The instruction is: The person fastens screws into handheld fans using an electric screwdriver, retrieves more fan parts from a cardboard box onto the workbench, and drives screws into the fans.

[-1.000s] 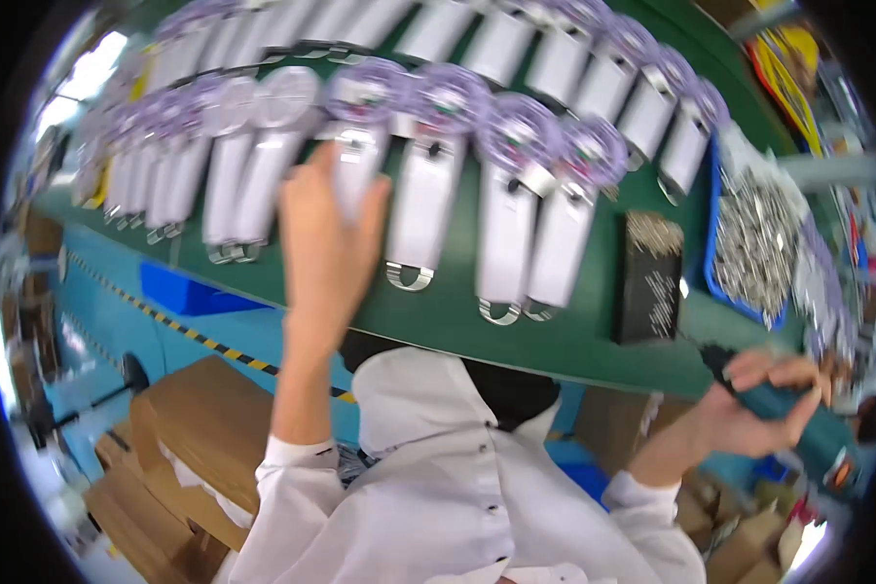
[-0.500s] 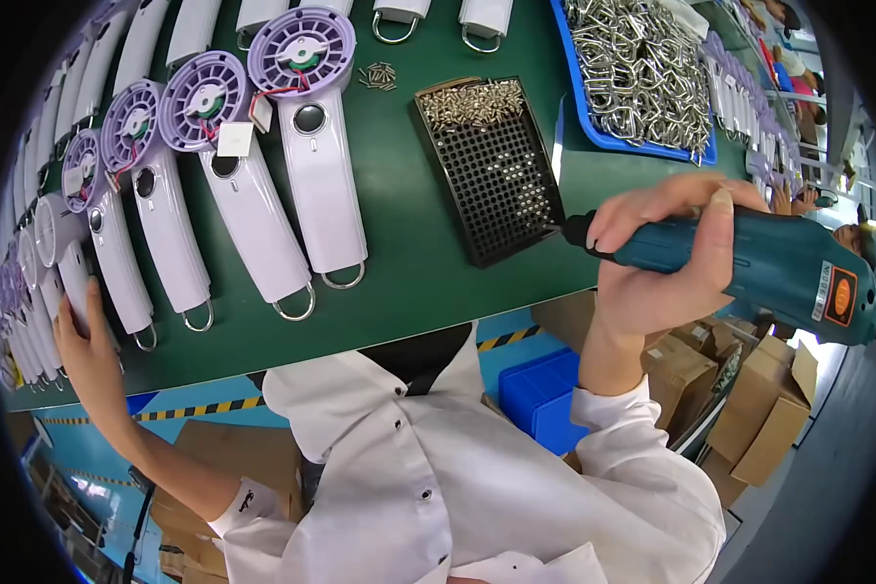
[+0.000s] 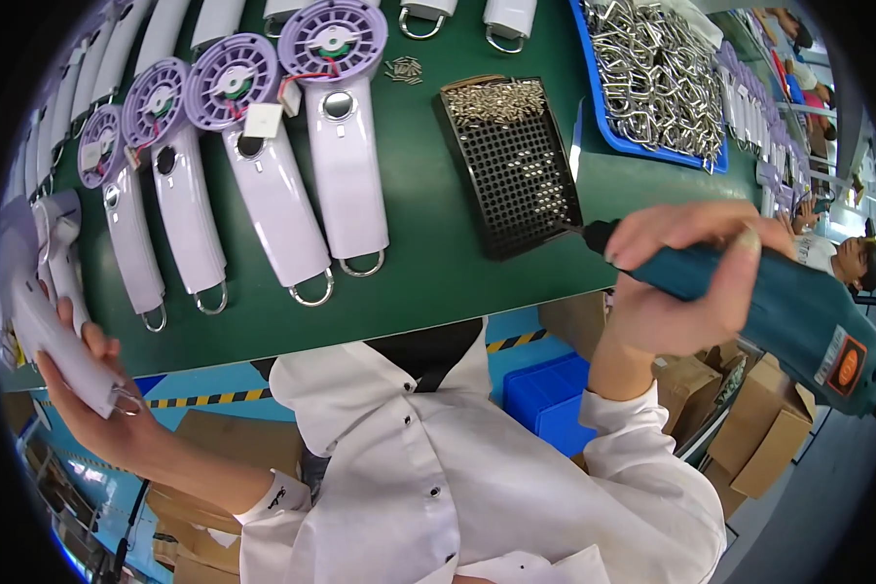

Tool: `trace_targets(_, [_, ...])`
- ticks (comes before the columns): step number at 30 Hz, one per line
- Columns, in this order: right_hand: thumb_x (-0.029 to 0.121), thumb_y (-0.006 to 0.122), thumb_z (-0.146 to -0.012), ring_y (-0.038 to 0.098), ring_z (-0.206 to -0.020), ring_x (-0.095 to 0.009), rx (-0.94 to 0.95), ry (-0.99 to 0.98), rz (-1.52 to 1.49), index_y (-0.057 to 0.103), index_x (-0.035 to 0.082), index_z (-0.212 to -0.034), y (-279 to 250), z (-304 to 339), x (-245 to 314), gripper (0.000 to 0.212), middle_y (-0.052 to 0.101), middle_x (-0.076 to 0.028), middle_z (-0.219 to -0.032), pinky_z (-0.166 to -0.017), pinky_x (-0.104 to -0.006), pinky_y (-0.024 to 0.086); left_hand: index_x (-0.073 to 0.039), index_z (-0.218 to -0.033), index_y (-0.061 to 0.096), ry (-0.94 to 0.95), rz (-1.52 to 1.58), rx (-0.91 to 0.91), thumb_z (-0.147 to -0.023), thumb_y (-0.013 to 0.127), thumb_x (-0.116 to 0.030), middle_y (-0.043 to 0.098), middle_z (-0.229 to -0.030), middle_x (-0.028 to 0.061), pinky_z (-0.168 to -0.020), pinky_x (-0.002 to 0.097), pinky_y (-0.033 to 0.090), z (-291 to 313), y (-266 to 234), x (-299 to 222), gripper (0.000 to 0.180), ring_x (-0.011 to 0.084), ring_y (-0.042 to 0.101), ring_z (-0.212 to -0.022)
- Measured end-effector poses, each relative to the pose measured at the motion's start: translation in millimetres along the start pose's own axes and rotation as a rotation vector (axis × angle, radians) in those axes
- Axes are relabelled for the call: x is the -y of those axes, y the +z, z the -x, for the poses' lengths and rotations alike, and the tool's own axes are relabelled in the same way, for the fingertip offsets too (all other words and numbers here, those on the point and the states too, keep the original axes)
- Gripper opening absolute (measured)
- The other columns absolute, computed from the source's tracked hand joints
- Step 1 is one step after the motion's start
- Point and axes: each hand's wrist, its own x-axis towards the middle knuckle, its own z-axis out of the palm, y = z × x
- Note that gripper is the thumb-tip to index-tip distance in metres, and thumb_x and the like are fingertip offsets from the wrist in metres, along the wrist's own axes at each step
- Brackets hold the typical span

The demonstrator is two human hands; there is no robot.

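At the far left, my left hand (image 3: 117, 423) is closed around the handle of a pale lilac handheld fan (image 3: 58, 341). A metal loop shows at the handle's lower end, and the picture's rim partly hides the fan's head. My right hand (image 3: 686, 282) grips a teal electric screwdriver (image 3: 813, 316) with a black nose. Its bit points left, at the lower right corner of a black screw tray (image 3: 496, 185). Small screws (image 3: 496, 100) are heaped at the tray's far end, and several sit in its holes.
Several lilac fans (image 3: 346, 175) with exposed purple grilles and red wires lie in a row on the green table (image 3: 428, 277). A blue bin (image 3: 608, 131) of metal loops stands at the back right. Loose screws (image 3: 404, 69) lie near the fans. Cardboard boxes (image 3: 759, 428) stand below.
My left hand has lifted a fan off the table's left side and tilted it toward me. The screwdriver stays by the tray's corner, its rear end lower. The whole view has shifted slightly.
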Motion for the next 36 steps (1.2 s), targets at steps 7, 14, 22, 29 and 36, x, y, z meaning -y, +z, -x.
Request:
trace_targets(7, [0.034, 0.042, -0.096, 0.041, -0.042, -0.017, 0.106, -0.083, -0.383, 0.05, -0.001, -0.109, 26.5, 9.0, 38.2, 0.039, 0.048, -0.01, -0.079, -0.04, -0.0321, 0.035, -0.002, -0.115, 0.045, -0.421, 0.266, 0.557, -0.101, 0.039, -0.033, 0.06, -0.087, 0.0148, -0.041, 0.0254, 0.045, 65.1, 30.3, 31.3, 0.035, 0.0168, 0.056, -0.052])
trace_targets(14, [0.03, 0.057, -0.089, 0.04, -0.038, -0.013, 0.098, -0.105, -0.645, 0.04, 0.004, -0.104, 87.8, 25.3, 51.0, 0.035, 0.048, -0.003, -0.073, -0.036, -0.0271, 0.037, -0.004, -0.132, 0.028, -0.46, 0.384, 0.688, -0.102, 0.043, -0.031, 0.056, -0.095, 0.011, -0.046, 0.026, 0.043, 99.1, 59.2, 33.6, 0.043, 0.0126, 0.054, -0.054])
trace_targets(22, [0.033, 0.055, -0.089, 0.041, -0.035, -0.014, 0.09, -0.038, -0.544, 0.04, 0.006, -0.105, 97.2, 34.8, 62.3, 0.035, 0.048, -0.002, -0.07, -0.037, -0.0291, 0.039, -0.003, -0.131, 0.028, -0.487, 0.37, 0.692, -0.102, 0.044, -0.035, 0.056, -0.094, 0.0107, -0.046, 0.0256, 0.044, 98.0, 59.3, 29.5, 0.046, 0.0121, 0.054, -0.054])
trace_targets(29, [0.037, 0.049, -0.091, 0.042, -0.035, -0.018, 0.252, 0.067, -0.419, 0.039, 0.007, -0.106, 82.8, 40.1, 59.8, 0.035, 0.048, -0.002, -0.07, -0.051, -0.0375, 0.047, -0.001, -0.133, 0.026, -0.448, 0.368, 0.703, -0.101, 0.046, -0.035, 0.056, -0.092, 0.0107, -0.045, 0.0244, 0.043, 101.5, 62.1, 30.0, 0.05, 0.0115, 0.054, -0.054])
trace_targets(36, [0.038, 0.047, -0.092, 0.049, -0.038, -0.022, 0.288, -0.006, -0.384, 0.037, 0.006, -0.107, 76.2, 44.3, 56.5, 0.036, 0.05, -0.003, -0.071, -0.068, -0.0526, 0.049, -0.002, -0.121, 0.038, -0.446, 0.34, 0.71, -0.103, 0.033, -0.027, 0.054, -0.094, 0.014, -0.045, 0.0269, 0.043, 106.7, 65.3, 27.9, 0.031, 0.0147, 0.052, -0.051])
